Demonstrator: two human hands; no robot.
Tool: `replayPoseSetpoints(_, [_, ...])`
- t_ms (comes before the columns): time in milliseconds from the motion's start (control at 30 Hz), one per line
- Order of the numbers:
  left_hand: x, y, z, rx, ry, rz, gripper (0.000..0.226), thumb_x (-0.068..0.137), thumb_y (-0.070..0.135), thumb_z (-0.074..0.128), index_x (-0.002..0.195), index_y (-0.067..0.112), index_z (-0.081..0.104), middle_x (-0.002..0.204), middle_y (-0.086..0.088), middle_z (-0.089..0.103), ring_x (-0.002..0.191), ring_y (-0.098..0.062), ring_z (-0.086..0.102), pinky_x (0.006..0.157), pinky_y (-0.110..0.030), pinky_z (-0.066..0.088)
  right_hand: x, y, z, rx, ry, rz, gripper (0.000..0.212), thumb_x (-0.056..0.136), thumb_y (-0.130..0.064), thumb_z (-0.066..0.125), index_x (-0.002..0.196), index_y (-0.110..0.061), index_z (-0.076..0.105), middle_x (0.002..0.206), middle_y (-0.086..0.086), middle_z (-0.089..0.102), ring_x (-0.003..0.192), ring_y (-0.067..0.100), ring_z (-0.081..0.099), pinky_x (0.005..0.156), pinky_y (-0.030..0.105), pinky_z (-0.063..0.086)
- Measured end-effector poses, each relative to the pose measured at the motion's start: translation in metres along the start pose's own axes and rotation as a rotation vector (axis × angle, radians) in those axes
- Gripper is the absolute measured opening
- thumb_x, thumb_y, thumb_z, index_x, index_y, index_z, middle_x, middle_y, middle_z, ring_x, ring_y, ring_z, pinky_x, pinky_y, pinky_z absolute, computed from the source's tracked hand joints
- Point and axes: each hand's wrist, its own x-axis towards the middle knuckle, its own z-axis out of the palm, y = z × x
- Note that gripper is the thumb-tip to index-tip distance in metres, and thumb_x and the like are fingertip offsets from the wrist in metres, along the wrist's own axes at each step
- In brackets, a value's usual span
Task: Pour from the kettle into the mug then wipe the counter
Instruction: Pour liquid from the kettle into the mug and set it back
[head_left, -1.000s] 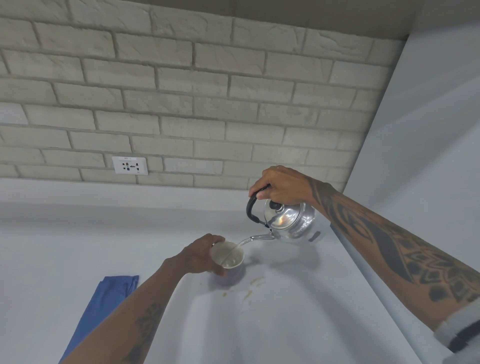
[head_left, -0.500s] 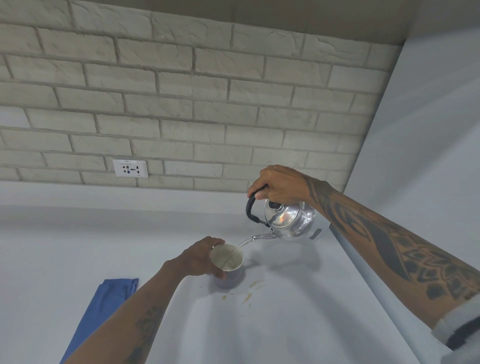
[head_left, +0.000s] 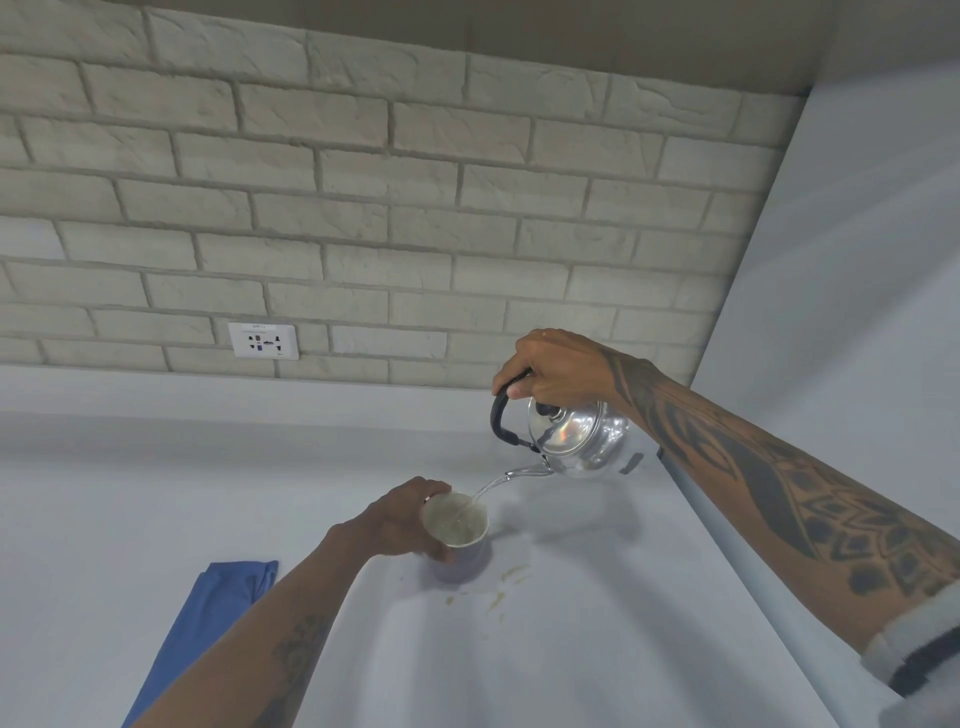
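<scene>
My right hand (head_left: 558, 369) grips the black handle of a shiny metal kettle (head_left: 582, 436), held tilted above the white counter (head_left: 571, 649) with its spout pointing down to the left. A thin stream of water falls from the spout into a pale mug (head_left: 457, 530) that stands on the counter. My left hand (head_left: 402, 522) wraps around the mug's left side. Yellowish spill marks (head_left: 506, 584) dot the counter just right of the mug. A folded blue cloth (head_left: 208, 618) lies on the counter at the lower left, partly behind my left forearm.
A brick-pattern wall with a white power socket (head_left: 263, 340) backs the counter. A plain white side wall (head_left: 857, 312) closes the right side, close behind the kettle.
The pour continues with hands nearly still. The water level in the mug looks slightly higher, and the view has shifted a little.
</scene>
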Motion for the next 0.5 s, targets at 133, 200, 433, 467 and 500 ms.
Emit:
replayPoseSetpoints(133, [0.0, -0.001, -0.001, 0.037, -0.007, -0.004, 0.097, 0.053, 0.039, 0.091, 0.137, 0.03, 0.044, 0.123, 0.013, 0.046, 0.113, -0.012, 0.046, 0.092, -0.023, 0.039, 0.003, 0.001, 0.001, 0.007, 0.005, -0.003, 0.021, 0.092, -0.021, 0.061, 0.108, -0.028, 0.074, 0.066, -0.026, 0.049, 0.082, 0.009, 0.056, 0.077, 0.027, 0.046])
replayPoseSetpoints(200, [0.0, 0.0, -0.001, 0.043, -0.008, -0.002, 0.098, 0.051, 0.041, 0.09, 0.137, 0.031, 0.044, 0.122, 0.014, 0.046, 0.113, -0.012, 0.047, 0.094, -0.024, 0.041, 0.003, 0.004, 0.002, 0.037, 0.018, 0.009, 0.021, 0.092, -0.02, 0.061, 0.108, -0.027, 0.074, 0.068, -0.025, 0.05, 0.077, 0.007, 0.055, 0.074, 0.024, 0.043])
replayPoseSetpoints(433, [0.0, 0.002, -0.001, 0.053, -0.004, 0.001, 0.092, 0.052, 0.039, 0.09, 0.132, 0.034, 0.044, 0.121, 0.015, 0.046, 0.109, -0.011, 0.049, 0.085, -0.02, 0.039, -0.008, 0.035, 0.023, 0.317, 0.084, 0.107, 0.022, 0.09, -0.017, 0.064, 0.107, -0.024, 0.075, 0.082, -0.026, 0.061, 0.085, -0.002, 0.058, 0.084, 0.018, 0.043])
replayPoseSetpoints(467, [0.0, 0.002, -0.001, 0.044, -0.007, 0.0, 0.09, 0.053, 0.036, 0.091, 0.13, 0.034, 0.045, 0.121, 0.014, 0.046, 0.108, -0.011, 0.049, 0.082, -0.017, 0.038, -0.01, 0.04, 0.029, 0.368, 0.09, 0.116, 0.022, 0.09, -0.016, 0.065, 0.108, -0.023, 0.075, 0.091, -0.023, 0.066, 0.091, -0.001, 0.061, 0.088, 0.018, 0.043])
replayPoseSetpoints(500, [0.0, 0.002, -0.001, 0.037, -0.012, -0.002, 0.088, 0.054, 0.033, 0.091, 0.129, 0.034, 0.045, 0.121, 0.014, 0.047, 0.107, -0.011, 0.049, 0.079, -0.015, 0.038, -0.013, 0.045, 0.033, 0.419, 0.097, 0.125, 0.022, 0.089, -0.015, 0.065, 0.108, -0.023, 0.075, 0.1, -0.017, 0.07, 0.097, 0.0, 0.062, 0.091, 0.017, 0.043])
